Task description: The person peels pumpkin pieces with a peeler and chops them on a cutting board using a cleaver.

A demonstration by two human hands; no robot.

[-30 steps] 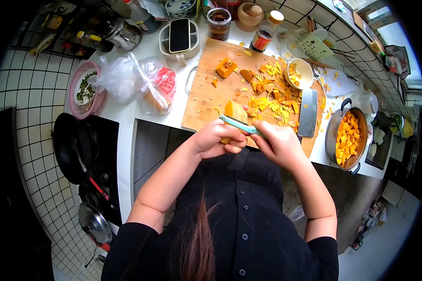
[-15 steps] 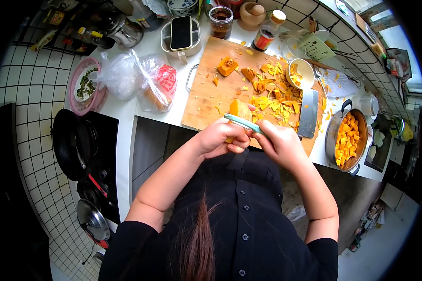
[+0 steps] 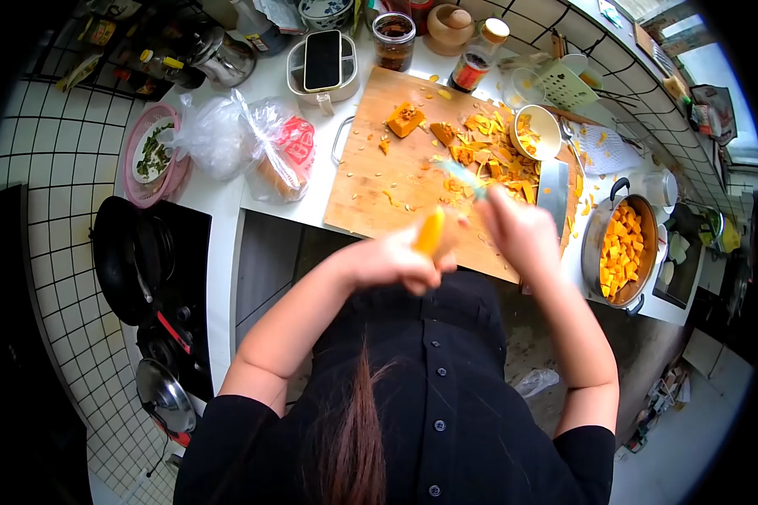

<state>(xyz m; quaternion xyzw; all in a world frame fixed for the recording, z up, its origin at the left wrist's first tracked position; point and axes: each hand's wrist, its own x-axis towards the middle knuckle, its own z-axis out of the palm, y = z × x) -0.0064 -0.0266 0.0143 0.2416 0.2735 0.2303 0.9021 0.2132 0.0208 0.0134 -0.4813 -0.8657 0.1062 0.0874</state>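
My left hand [image 3: 400, 259] is wrapped round a piece of pumpkin [image 3: 430, 231] at the near edge of the wooden cutting board [image 3: 358, 198]. My right hand [image 3: 514, 223], blurred, grips a light-green peeler [image 3: 461, 175], held over the board and apart from the piece. Yellow peelings [image 3: 488, 126] are strewn across the board's right half. Two orange chunks [image 3: 405, 119] lie toward its back. A cleaver [image 3: 552, 195] rests at the right side, below a tilted cream bowl [image 3: 536, 133] with orange bits inside.
A pot [image 3: 621, 252] of orange cubes stands at the right. Left of the board are plastic bags [image 3: 282, 151], a pink basket [image 3: 173, 181] and a phone [image 3: 322, 61] on a container. Jars and a sauce bottle [image 3: 472, 67] line the back. A stove [image 3: 185, 295] is at far left.
My right hand has lifted the peeler off the pumpkin piece, moving it up and to the right. My left hand has turned the piece and lowered it slightly.
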